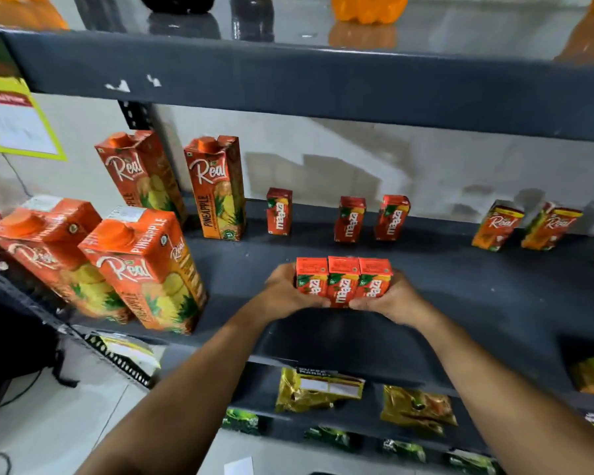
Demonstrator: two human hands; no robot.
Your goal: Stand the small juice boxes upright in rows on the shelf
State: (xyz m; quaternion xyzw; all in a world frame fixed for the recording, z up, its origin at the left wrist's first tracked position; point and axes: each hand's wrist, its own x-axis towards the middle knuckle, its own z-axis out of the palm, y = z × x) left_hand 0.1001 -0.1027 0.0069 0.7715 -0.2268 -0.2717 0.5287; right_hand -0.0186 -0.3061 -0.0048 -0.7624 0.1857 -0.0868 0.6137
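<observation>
Three small red Maaza juice boxes [343, 281] stand upright side by side on the dark grey shelf [460, 286], pressed together between my hands. My left hand [285, 289] grips the left box and my right hand [391, 298] grips the right box. Behind them, near the back wall, three more small Maaza boxes stand upright: one [279, 211] at the left, two [349, 219] [391, 217] close together further right.
Several tall Real pineapple cartons [141, 265] stand at the shelf's left. Two small Real boxes [498, 225] stand at the back right. The upper shelf's edge [323, 84] hangs overhead. Yellow packets [319, 389] lie on the shelf below.
</observation>
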